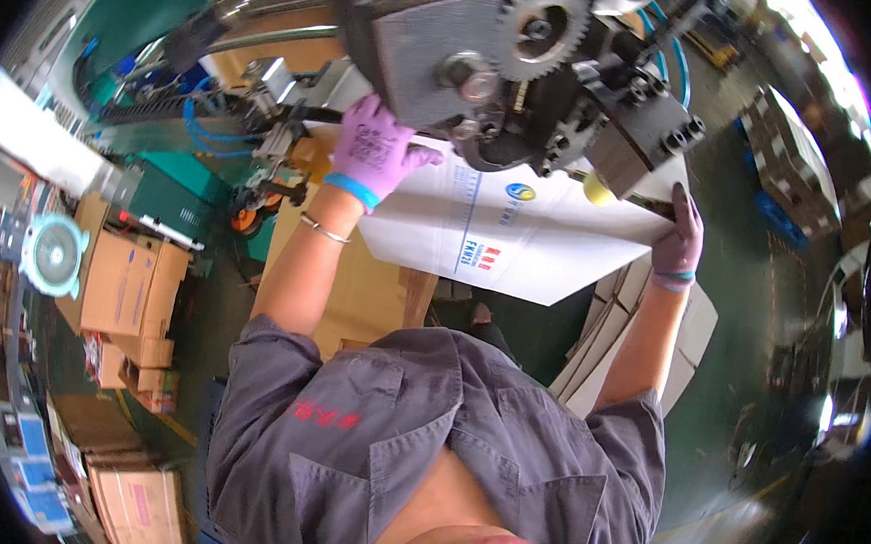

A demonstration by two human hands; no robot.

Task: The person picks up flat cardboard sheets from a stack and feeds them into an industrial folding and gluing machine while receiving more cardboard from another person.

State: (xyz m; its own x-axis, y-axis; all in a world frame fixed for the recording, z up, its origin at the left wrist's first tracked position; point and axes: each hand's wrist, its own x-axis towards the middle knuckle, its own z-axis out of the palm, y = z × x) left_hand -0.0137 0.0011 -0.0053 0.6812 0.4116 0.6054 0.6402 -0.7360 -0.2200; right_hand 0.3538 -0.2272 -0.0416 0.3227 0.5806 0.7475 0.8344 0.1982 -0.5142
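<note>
So I've got both hands up on this big flat white cardboard sheet with blue and red print (518, 232), feeding it in under the dark grey metal machine head (528, 58) with its toothed steel gear (542, 27) on the front. My left hand (375, 149), in a purple knit glove with a light blue cuff, is pressed down on the sheet's upper left corner, fingers spread flat and the thumb poking out toward the machine. It's more of a flat press than a real pinch, and I can't tell if any fingers curl under the edge. My right hand (679, 237), same purple glove, is clamped on the sheet's right corner, fingers wrapped over the edge just below the black metal block (643, 135) of the machine.

The sheet sits tilted, its far edge tucked right under the machine and its near corner hanging out toward my chest. There's a small yellow ball-shaped knob (597, 189) just above the sheet. A stack of flat pale cardboard blanks (641, 334) lies under my right forearm, and brown cardboard boxes (125, 288) are piled off to my left.
</note>
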